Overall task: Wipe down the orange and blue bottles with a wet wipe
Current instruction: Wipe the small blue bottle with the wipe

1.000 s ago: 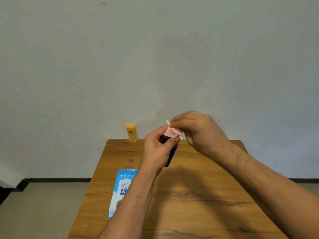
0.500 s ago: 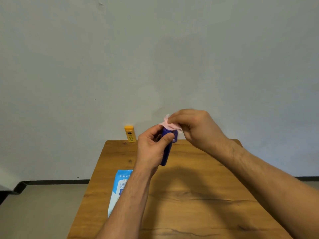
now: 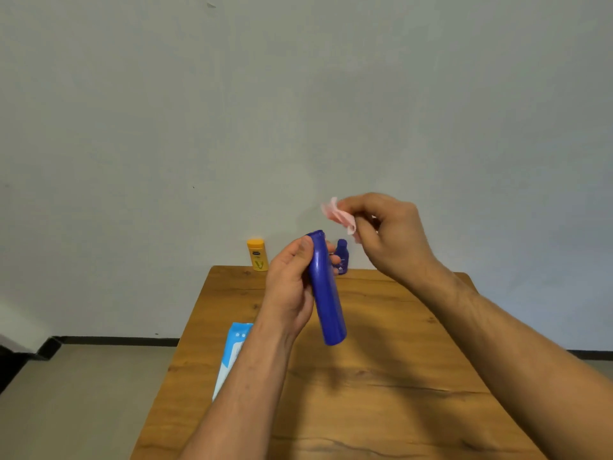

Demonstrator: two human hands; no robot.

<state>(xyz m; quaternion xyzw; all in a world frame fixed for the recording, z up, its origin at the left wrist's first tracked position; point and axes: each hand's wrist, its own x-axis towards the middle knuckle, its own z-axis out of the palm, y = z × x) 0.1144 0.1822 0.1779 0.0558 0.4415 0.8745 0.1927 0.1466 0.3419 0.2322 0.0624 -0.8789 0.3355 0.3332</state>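
Left hand (image 3: 292, 287) grip clamps blue bottle (image 3: 326, 293) near-upright; right hand (image 3: 388, 234) pinches wipe (image 3: 338, 215).

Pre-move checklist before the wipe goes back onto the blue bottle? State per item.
1. Left hand grips the tall blue bottle: ok, held off the table, tilted.
2. Right hand pinches the pink wipe: ok.
3. Wipe touches the bottle: not ok, it is apart, above the top end.
4. Wipe wet enough: cannot tell.
5. Orange bottle upright at the table's far edge: ok.
6. Small blue bottle upright behind the hands: ok, partly hidden.
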